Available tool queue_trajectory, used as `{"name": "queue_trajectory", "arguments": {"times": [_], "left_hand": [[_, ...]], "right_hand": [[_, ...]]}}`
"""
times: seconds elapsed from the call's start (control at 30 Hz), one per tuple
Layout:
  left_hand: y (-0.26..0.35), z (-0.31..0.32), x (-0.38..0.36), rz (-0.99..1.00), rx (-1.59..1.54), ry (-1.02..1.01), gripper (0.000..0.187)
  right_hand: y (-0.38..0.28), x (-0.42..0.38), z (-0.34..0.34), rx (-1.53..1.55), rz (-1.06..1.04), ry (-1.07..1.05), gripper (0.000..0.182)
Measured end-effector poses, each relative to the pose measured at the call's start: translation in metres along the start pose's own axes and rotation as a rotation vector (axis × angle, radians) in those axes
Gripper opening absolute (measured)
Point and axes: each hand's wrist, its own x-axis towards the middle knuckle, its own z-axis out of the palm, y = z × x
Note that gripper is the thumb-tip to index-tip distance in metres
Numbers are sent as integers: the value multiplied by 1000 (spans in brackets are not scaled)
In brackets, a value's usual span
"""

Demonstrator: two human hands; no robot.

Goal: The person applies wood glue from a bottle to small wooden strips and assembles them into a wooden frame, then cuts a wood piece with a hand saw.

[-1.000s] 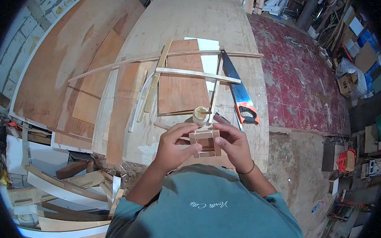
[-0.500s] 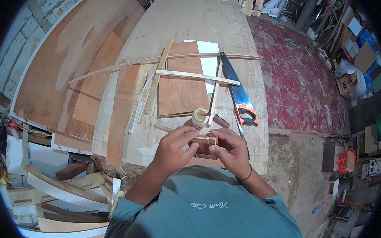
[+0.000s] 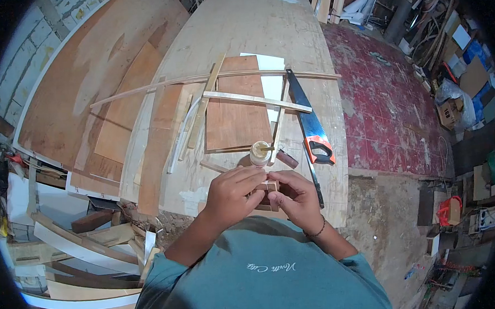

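Observation:
Close to my chest, at the table's near edge, both hands grip a small wooden frame point(image 3: 270, 186) made of short wood pieces. My left hand point(image 3: 233, 193) wraps its left side, fingers over the top edge and thumb below. On the other side my right hand point(image 3: 295, 194) pinches it between thumb and fingers. The fingers hide much of the frame. Just beyond them stands an open jar point(image 3: 260, 155) of pale glue-like stuff with a stick point(image 3: 267, 148) in it. A brown cylindrical piece point(image 3: 287, 158) lies right of the jar.
A handsaw point(image 3: 308, 115) with an orange-black handle lies on the right of the wooden table point(image 3: 235, 21). Thin wood strips point(image 3: 256, 98) cross over a brown plywood panel point(image 3: 235, 121) and a white sheet point(image 3: 273, 86). Large boards point(image 3: 87, 79) lean at left.
My fingers have closed in on the small frame's top, the left hand shifting right and the right hand shifting left. The frame is now more covered and turned slightly.

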Motion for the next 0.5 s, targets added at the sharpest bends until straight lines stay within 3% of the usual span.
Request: {"name": "queue_trajectory", "arguments": {"times": [0.23,0.33,0.4,0.43,0.5], "left_hand": [[0,0,-4,5,10,-19,25],[3,-4,-3,-24,-9,-85,41],[15,-10,3,-294,-264,-65,62],[12,-9,1,-288,-264,-64,62],[-4,-6,-9,-545,-779,-6,75]], "right_hand": [[0,-3,-2,25,46,-33,39],[7,-3,-1,88,60,8,39],[2,0,-2,175,108,45,40],[-1,2,-4,262,155,82,41],[1,3,-8,202,113,87,42]]}}
